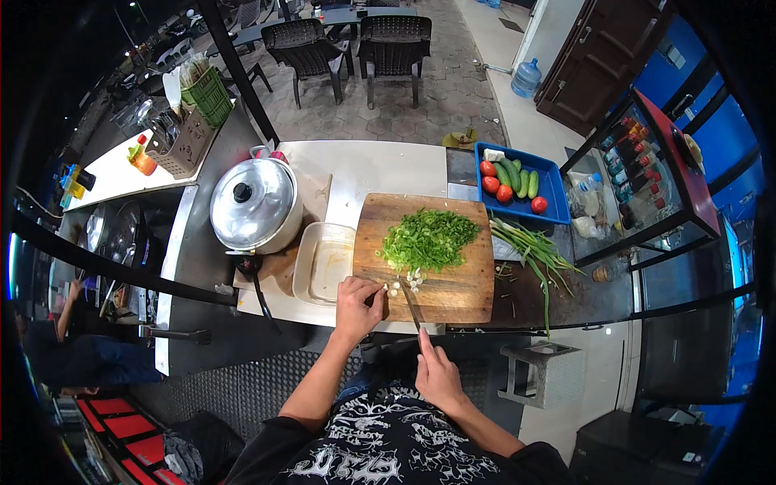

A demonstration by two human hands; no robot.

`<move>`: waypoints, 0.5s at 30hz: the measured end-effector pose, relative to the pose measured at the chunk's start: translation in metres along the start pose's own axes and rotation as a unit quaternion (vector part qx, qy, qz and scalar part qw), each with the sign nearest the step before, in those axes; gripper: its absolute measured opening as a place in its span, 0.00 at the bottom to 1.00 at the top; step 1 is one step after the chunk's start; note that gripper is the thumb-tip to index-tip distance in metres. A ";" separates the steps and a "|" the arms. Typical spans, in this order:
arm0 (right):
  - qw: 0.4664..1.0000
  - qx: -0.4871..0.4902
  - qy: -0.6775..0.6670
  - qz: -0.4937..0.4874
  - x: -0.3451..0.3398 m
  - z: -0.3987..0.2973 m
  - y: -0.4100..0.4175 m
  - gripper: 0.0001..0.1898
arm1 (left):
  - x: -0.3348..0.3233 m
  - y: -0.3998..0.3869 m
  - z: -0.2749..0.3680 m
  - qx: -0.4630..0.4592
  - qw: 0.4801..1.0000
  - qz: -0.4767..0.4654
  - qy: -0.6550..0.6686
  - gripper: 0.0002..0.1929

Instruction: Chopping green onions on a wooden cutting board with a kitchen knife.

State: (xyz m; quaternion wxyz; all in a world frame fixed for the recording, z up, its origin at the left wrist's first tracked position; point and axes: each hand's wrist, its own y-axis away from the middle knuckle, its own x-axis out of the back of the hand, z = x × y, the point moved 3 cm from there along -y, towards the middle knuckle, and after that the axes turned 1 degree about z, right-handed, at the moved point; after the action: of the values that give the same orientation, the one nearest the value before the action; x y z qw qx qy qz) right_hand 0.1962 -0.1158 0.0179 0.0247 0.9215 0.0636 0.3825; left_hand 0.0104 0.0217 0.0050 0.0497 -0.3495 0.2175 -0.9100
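Note:
My right hand [435, 370] grips a kitchen knife [412, 305], its blade lying over the near part of a wooden cutting board [376, 227]. At the board's near left corner my left hand [359, 308] has its fingertips pinched on a small white piece, perhaps a spring onion end. Several white slices [414, 280] lie beside the blade. Behind them spreads a heap of chopped green spring onion [430, 239]. A rectangular plastic container [324, 260], with some residue inside, stands left of the board. Whole spring onions [533, 242] lie to its right.
A lidded aluminium pot [254, 206] and a black ladle [262, 291] are at the left. A blue tray [551, 213] holds tomatoes and cucumbers behind the spring onions. A glass display case [648, 176] with bottles stands at the right. Another person's arm [68, 309] shows near pans at far left.

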 end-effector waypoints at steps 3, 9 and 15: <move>1.000 0.018 -0.020 0.015 0.000 -0.024 -0.022 0.34 | 0.002 0.001 0.002 0.001 1.000 -0.006 -0.003 0.04; 0.994 -0.042 0.060 -0.080 -0.004 -0.044 -0.042 0.35 | 0.000 -0.002 0.000 0.028 0.999 -0.035 -0.001 0.05; 0.994 -0.026 0.073 -0.072 -0.006 -0.048 -0.044 0.35 | 0.002 -0.002 0.000 0.039 0.999 -0.037 -0.008 0.05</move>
State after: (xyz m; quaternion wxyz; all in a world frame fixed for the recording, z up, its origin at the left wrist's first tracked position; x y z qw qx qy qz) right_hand 0.1537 -0.0731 0.0439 0.0712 0.8833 0.1218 0.4471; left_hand 0.0096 0.0232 0.0074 0.0311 -0.3628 0.1685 -0.9160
